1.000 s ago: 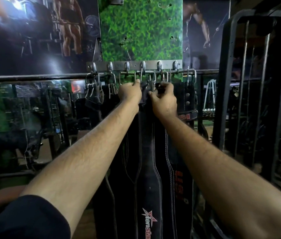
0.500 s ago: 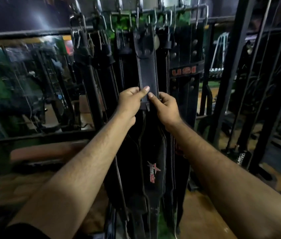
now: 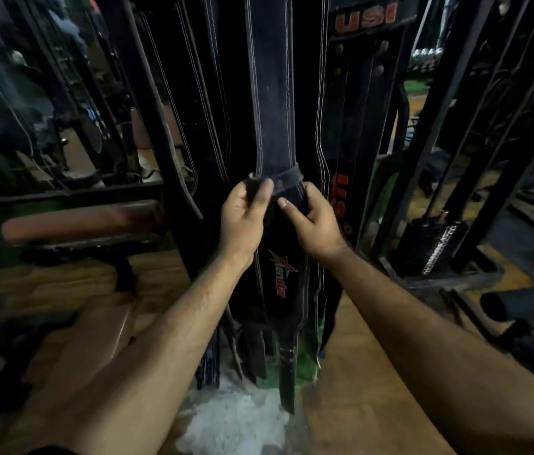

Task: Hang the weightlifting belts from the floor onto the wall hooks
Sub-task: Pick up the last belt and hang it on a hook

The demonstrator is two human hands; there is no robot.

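Now both hands, left hand (image 3: 242, 215) and right hand (image 3: 314, 221), pinch lower on the hanging belt (image 3: 272, 93).

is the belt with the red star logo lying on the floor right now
No, the belt with the red star logo hangs upright among other belts while both hands grip its loop.

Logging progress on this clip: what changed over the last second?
Both hands slid down the hanging belt from the hooks; left hand and right hand now pinch its strap loop. The view tilted downward. The belt and the USI belt stayed hanging.
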